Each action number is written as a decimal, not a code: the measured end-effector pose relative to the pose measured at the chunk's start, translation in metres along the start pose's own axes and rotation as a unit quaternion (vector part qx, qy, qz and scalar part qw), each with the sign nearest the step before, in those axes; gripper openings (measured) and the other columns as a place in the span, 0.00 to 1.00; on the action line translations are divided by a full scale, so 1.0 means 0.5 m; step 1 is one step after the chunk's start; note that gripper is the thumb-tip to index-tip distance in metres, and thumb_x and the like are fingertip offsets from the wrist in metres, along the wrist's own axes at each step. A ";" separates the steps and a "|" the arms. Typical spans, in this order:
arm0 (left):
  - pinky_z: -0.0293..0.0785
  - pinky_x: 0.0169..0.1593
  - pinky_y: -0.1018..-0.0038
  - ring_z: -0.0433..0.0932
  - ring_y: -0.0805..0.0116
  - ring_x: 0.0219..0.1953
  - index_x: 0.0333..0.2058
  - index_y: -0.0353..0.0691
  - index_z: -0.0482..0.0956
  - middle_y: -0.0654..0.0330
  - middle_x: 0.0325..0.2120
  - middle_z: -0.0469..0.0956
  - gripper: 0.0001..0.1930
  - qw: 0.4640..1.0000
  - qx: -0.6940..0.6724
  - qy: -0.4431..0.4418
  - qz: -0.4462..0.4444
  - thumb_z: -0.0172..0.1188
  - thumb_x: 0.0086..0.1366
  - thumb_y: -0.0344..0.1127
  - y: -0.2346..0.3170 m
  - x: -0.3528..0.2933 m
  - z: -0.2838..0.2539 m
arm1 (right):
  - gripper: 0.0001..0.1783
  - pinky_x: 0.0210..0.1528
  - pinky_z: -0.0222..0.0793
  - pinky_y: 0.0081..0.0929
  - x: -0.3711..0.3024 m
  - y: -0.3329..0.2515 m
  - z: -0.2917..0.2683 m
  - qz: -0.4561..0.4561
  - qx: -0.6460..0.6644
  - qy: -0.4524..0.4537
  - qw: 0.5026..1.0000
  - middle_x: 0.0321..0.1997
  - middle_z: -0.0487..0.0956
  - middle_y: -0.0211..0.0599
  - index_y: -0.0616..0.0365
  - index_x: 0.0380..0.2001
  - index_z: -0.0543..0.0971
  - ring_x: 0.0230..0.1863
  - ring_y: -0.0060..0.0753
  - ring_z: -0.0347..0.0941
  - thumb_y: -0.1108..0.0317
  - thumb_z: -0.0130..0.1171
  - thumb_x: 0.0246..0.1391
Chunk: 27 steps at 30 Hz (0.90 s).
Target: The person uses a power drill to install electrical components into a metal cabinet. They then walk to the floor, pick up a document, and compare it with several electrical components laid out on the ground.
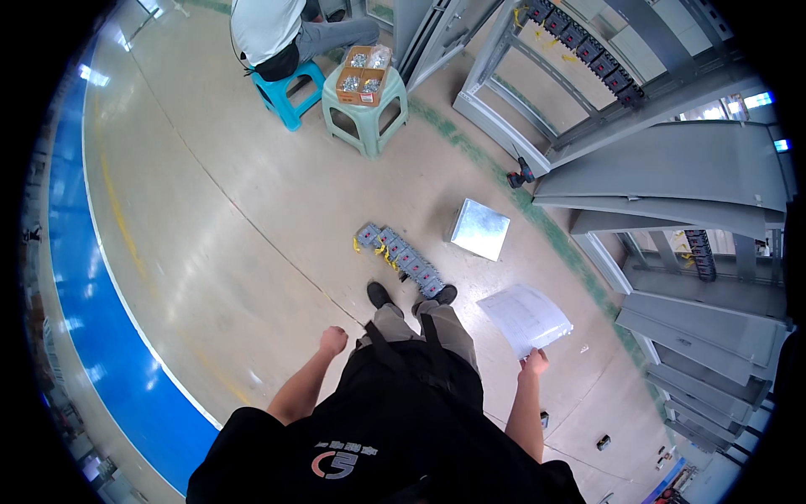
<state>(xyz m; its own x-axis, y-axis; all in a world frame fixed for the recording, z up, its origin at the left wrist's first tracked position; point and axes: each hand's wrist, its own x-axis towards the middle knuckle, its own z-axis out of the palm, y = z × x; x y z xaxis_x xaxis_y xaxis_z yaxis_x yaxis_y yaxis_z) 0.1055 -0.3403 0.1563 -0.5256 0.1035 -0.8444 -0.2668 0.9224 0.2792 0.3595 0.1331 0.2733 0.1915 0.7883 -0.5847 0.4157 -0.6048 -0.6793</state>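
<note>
My right hand (535, 363) grips the near edge of a white printed sheet (525, 317), which may lie in a clear sleeve and spreads out ahead of the fingers. My left hand (333, 340) hangs at my side, curled into a loose fist with nothing seen in it. On the floor just beyond my shoes lies a slanting row of grey electrical breakers (407, 259) with yellow tags or wires along one side. A shiny box with a silvery metal top (481, 228) sits to the right of that row.
Grey metal cabinet frames (504, 126) and panels (663, 168) line the right side. A cordless drill (521, 174) stands by one frame. Ahead, a person (277, 38) sits on a blue stool (290, 91); beside them a pale green stool (366, 126) bears a cardboard box (362, 86) of small metal parts.
</note>
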 end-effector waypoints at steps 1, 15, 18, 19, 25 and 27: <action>0.73 0.46 0.61 0.77 0.49 0.39 0.30 0.39 0.82 0.48 0.33 0.78 0.13 1.000 -0.005 -0.001 0.010 0.51 0.51 0.36 0.014 0.004 -0.001 | 0.22 0.42 0.75 0.43 -0.008 -0.003 0.006 0.002 -0.012 0.001 1.000 0.47 0.72 0.48 0.71 0.50 0.66 0.45 0.45 0.72 0.74 0.45 0.51; 0.73 0.43 0.61 0.78 0.49 0.35 0.31 0.39 0.81 0.47 0.29 0.79 0.13 0.983 -0.014 0.175 0.050 0.51 0.52 0.36 0.159 -0.010 -0.133 | 0.21 0.36 0.73 0.35 0.084 -0.049 0.257 0.011 -0.014 -0.046 0.999 0.44 0.73 0.43 0.66 0.51 0.67 0.41 0.36 0.72 0.72 0.48 0.52; 0.74 0.42 0.60 0.78 0.49 0.34 0.30 0.40 0.82 0.47 0.29 0.79 0.12 0.985 -0.023 0.158 0.058 0.50 0.52 0.36 0.162 0.025 -0.183 | 0.24 0.40 0.74 0.39 0.054 -0.101 0.335 -0.002 0.005 -0.091 0.996 0.49 0.71 0.48 0.70 0.54 0.64 0.46 0.40 0.71 0.72 0.47 0.54; 0.74 0.41 0.60 0.78 0.49 0.34 0.30 0.40 0.82 0.47 0.29 0.79 0.12 0.987 -0.022 0.146 0.059 0.50 0.52 0.36 0.156 0.034 -0.197 | 0.23 0.41 0.73 0.39 0.040 -0.110 0.351 -0.006 0.010 -0.101 0.995 0.48 0.71 0.48 0.70 0.54 0.64 0.45 0.40 0.71 0.73 0.46 0.54; 0.74 0.43 0.60 0.78 0.49 0.36 0.30 0.41 0.82 0.47 0.30 0.79 0.13 0.988 0.063 0.121 0.071 0.50 0.52 0.37 0.189 0.149 -0.335 | 0.22 0.41 0.70 0.38 -0.073 -0.072 0.420 0.011 0.068 -0.035 0.997 0.43 0.73 0.44 0.70 0.49 0.67 0.42 0.37 0.70 0.71 0.49 0.51; 0.73 0.44 0.60 0.77 0.49 0.36 0.29 0.40 0.82 0.47 0.30 0.78 0.13 0.987 0.079 0.086 0.106 0.49 0.52 0.37 0.174 0.187 -0.400 | 0.21 0.41 0.70 0.39 -0.103 -0.002 0.410 0.019 0.059 -0.018 0.998 0.43 0.73 0.44 0.68 0.49 0.68 0.43 0.38 0.70 0.71 0.49 0.51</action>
<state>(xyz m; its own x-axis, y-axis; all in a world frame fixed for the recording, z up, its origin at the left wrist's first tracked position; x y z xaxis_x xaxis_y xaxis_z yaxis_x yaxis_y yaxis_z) -0.1285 -0.3249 0.1930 -0.6898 0.2486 -0.6800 -0.0136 0.9346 0.3555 0.1667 0.0699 0.2134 0.1719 0.7607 -0.6259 0.3003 -0.6456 -0.7021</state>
